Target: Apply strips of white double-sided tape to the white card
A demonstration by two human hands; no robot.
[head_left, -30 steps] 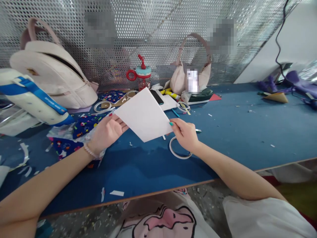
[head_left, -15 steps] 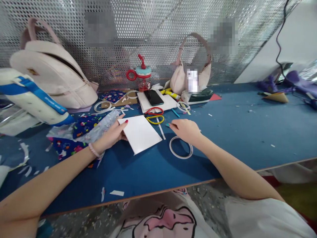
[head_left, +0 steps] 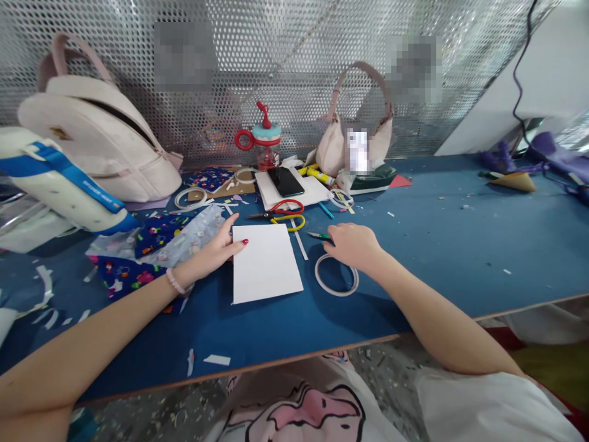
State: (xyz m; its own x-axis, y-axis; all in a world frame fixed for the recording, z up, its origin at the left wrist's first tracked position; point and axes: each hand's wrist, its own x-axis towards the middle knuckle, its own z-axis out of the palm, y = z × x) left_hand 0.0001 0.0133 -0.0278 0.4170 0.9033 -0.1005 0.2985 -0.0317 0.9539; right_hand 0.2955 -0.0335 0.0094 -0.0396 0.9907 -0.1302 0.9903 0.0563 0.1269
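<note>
My left hand [head_left: 221, 247] is closed on a white card [head_left: 267, 264], its thumb on top of the left edge and the other fingers mostly hidden. The card lies nearly flat over the table. To its right, my right hand [head_left: 354, 245] is closed around a craft knife [head_left: 322, 236] with a teal handle; the narrow tip points left towards the card. Just below that hand lies a roll of double-sided tape [head_left: 337, 291]. Scissors [head_left: 289, 215] with red and yellow handles rest behind the card.
Patterned blue fabric or wrapping [head_left: 133, 270] lies left of my left hand. Behind stand a pale backpack [head_left: 101, 135], a bottle [head_left: 59, 184], a red-lidded cup [head_left: 267, 144] and a handbag [head_left: 329, 150]. A phone [head_left: 285, 182] rests on white sheets. Paper scraps dot the blue table.
The white card has turned to lie squarer to me and shifted slightly right and nearer. The craft knife's tip now shows beyond my right hand, which has moved little.
</note>
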